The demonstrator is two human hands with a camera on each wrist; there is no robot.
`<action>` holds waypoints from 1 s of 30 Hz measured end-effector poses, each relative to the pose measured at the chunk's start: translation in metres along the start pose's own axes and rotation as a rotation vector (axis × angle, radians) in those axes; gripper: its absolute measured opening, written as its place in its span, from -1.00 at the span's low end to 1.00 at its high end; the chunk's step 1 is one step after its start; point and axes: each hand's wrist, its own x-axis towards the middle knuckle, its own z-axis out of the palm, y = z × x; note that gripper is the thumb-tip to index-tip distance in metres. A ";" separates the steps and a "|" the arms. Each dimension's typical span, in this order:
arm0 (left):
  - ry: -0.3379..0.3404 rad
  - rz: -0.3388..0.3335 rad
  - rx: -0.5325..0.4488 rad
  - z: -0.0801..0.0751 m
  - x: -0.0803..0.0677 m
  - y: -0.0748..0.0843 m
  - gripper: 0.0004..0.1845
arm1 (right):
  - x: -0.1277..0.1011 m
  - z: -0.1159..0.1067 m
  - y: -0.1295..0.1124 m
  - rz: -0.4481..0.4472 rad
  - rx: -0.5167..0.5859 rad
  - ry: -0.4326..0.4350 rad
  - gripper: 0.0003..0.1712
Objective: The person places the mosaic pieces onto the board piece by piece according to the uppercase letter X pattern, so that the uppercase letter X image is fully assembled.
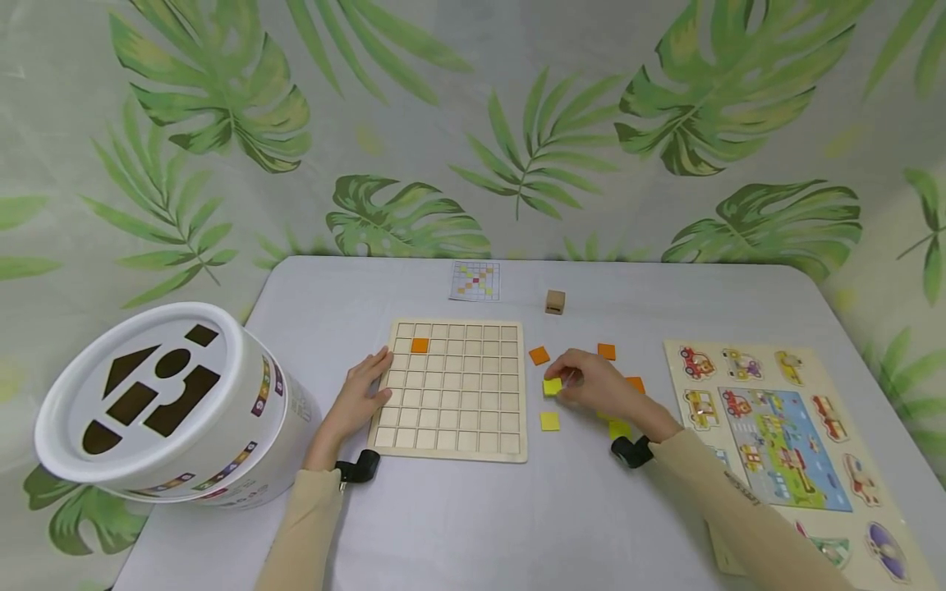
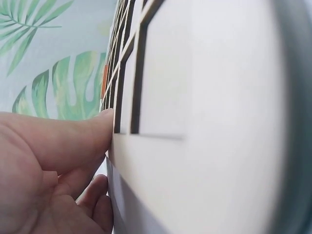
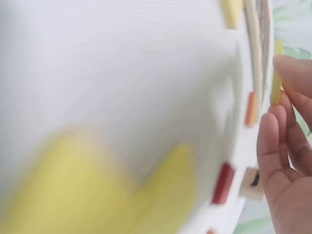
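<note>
Sleeves nearest us lead up to both hands at work around the wooden grid board [image 1: 451,386]. We pinch a yellow tile [image 1: 552,386] in our right hand [image 1: 599,390], thumb and fingertips curled on its edges, just right of the board and low over the grey table [image 1: 517,509]. Our left hand [image 1: 362,394] lies with straight fingers against the board's left edge, holding nothing, only steadying it. One orange tile [image 1: 419,345] already sits in a cell near the far left corner.

To seat the tile well, we judge it best to keep it level, check the pattern card [image 1: 475,281] at the far edge for the right cell, and keep bracing the board so it cannot slide.

Loose tiles lie about the right hand: another yellow tile [image 1: 549,421] nearer us, an orange one [image 1: 539,355] farther off. A small wooden cube [image 1: 555,301] stands beyond, a vehicle puzzle [image 1: 776,435] at right, a white shape-sorter bucket [image 1: 163,402] at left.
</note>
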 end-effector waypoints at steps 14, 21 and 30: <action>0.006 0.000 0.006 0.000 0.000 -0.002 -0.37 | 0.084 0.029 -0.027 -0.035 0.019 0.079 -0.74; 0.000 -0.008 -0.001 -0.001 0.000 -0.001 -0.37 | 0.101 0.036 -0.033 0.036 -0.065 0.038 -0.74; 0.002 -0.009 0.005 0.001 0.001 -0.002 -0.37 | 0.099 0.033 -0.028 0.007 -0.048 0.048 -0.75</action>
